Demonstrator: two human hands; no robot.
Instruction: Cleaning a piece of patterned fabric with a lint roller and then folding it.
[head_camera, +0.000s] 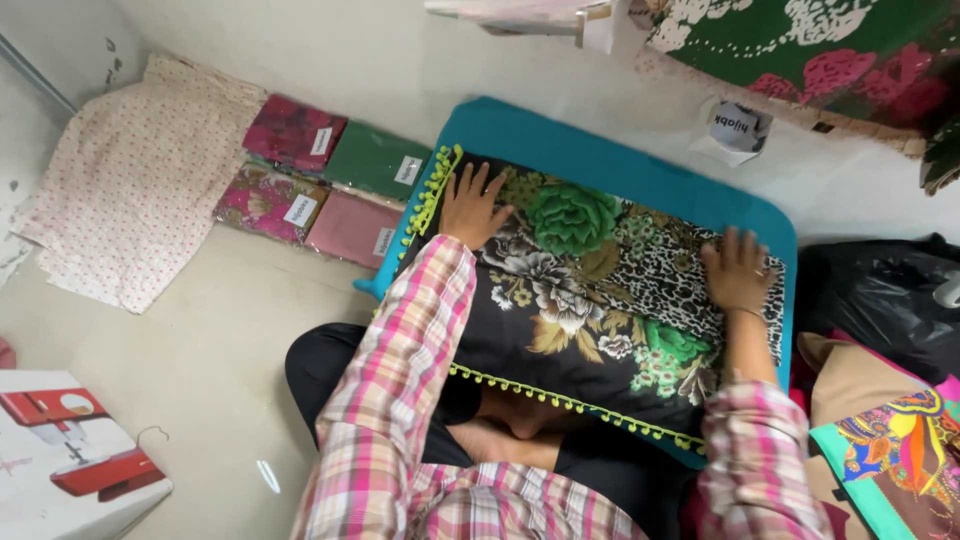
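Both palms down flat now: my left hand (470, 205) is spread on the far left corner of the black floral cloth (590, 300), right by the yellow-green pompom trim (428, 200), and my right hand (738, 270) lies on the far right side over the leopard-print patch. Neither grip is closed on anything; fingers fanned apart on both, pressing rather than pinching. The cloth lies folded across the teal cushion (620, 160), and its near edge, with a second run of pompoms, hangs over my crossed legs. To do this well, I reckon the pressure should stay even, palms sliding outward from the middle so wrinkles run off the sides instead of bunching under my wrists. The left corner looks square to the cushion edge; the right side I'd check, since my hand hides the edge there. Pompoms snag easily, so fingertips should stay just inside the trim. Off to the left on the floor, a stack of packaged fabrics (320, 175) lies beside a pale dotted cloth (130, 180), well apart from my hands. A black plastic bag (880, 290) sits near my right elbow.
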